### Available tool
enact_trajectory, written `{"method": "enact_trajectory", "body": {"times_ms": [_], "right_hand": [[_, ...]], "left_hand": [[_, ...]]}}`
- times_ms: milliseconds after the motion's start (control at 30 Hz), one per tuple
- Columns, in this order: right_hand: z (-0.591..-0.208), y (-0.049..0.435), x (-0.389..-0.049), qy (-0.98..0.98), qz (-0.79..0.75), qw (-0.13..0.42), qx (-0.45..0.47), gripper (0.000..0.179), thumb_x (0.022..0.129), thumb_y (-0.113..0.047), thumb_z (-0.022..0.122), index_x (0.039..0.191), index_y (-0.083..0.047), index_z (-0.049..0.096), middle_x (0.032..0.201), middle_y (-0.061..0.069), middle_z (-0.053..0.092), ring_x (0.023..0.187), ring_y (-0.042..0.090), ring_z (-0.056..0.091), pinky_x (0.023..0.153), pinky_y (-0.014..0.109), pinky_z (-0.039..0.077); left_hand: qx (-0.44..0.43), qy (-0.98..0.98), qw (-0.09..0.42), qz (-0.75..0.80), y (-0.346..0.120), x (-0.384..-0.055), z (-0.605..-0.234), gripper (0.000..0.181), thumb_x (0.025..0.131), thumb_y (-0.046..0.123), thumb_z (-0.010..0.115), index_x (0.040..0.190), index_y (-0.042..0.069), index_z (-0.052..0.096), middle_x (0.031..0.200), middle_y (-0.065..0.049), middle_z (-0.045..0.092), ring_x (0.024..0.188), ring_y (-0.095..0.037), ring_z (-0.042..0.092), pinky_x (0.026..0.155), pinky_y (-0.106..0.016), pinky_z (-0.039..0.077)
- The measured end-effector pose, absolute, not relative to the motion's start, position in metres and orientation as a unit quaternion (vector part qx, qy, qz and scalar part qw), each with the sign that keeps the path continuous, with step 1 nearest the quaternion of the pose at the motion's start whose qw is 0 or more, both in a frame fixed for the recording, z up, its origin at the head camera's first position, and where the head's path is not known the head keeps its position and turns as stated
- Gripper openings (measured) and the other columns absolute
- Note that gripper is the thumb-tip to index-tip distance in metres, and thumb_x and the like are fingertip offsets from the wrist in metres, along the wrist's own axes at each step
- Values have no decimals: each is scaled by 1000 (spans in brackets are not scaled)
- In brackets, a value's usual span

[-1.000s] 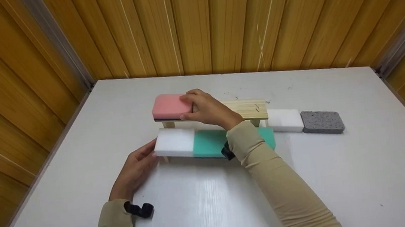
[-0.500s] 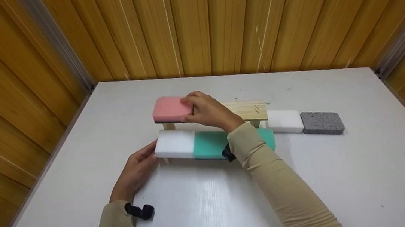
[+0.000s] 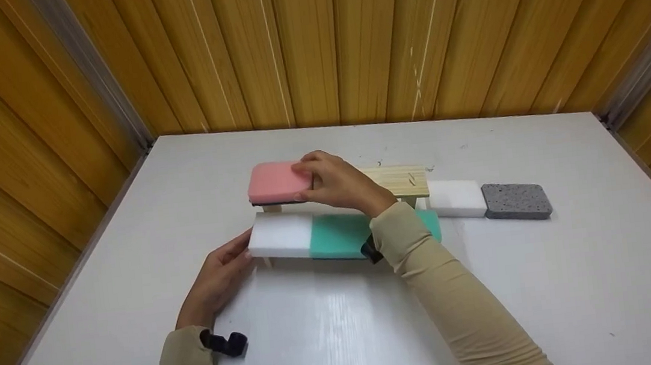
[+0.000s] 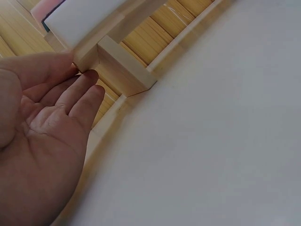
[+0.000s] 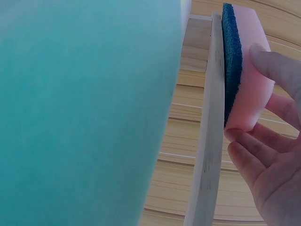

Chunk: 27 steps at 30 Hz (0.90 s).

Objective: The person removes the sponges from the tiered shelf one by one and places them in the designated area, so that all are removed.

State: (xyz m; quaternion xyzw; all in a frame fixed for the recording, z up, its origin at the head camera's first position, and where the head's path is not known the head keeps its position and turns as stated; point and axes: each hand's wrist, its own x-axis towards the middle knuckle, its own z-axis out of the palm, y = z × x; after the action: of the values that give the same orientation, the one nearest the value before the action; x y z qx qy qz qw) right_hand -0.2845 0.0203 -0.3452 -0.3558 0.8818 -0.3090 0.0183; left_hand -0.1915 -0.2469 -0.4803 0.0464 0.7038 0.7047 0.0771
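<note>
A pink sponge [image 3: 278, 182] with a dark scouring layer underneath lies at the left end of the rear wooden stand [image 3: 399, 181]. My right hand [image 3: 341, 184] holds it by its right end, thumb and fingers on the pink foam; the right wrist view shows the dark scouring layer [image 5: 232, 61] against the board. On the front stand [image 4: 124, 66] sit a white sponge [image 3: 281, 235] and, touching its right side, a green sponge [image 3: 337, 235], partly hidden by my right sleeve. My left hand [image 3: 217, 275] touches the front stand's left end with nearly straight fingers.
Right of the stands, a white block [image 3: 456, 199] and a grey speckled block [image 3: 517, 200] lie side by side on the white table [image 3: 555, 291]. Yellow wood-look panels [image 3: 311, 45] stand along the back and sides.
The whole scene has shifted slightly downward in the head view. My hands and the sponges have kept nearly the same places relative to each other.
</note>
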Motion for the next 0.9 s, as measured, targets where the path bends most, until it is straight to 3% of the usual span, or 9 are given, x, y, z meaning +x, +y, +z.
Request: {"method": "enact_trajectory", "body": {"times_ms": [533, 900], "right_hand": [[-338, 29, -281, 871, -324, 12, -369, 52, 88, -26, 71, 135, -8, 56, 136, 13, 52, 126, 26, 50, 108, 38, 44], [-328, 64, -283, 863, -332, -5, -382, 56, 86, -28, 73, 135, -8, 55, 137, 13, 52, 128, 27, 49, 109, 44, 42]], "left_hand": [[38, 712, 81, 696, -252, -189, -478, 60, 91, 28, 65, 146, 16, 42, 153, 4, 38, 145, -12, 27, 115, -24, 29], [24, 701, 78, 708, -256, -189, -478, 62, 91, 22, 66, 147, 10, 40, 155, -2, 36, 144, -17, 31, 110, -20, 36]]}}
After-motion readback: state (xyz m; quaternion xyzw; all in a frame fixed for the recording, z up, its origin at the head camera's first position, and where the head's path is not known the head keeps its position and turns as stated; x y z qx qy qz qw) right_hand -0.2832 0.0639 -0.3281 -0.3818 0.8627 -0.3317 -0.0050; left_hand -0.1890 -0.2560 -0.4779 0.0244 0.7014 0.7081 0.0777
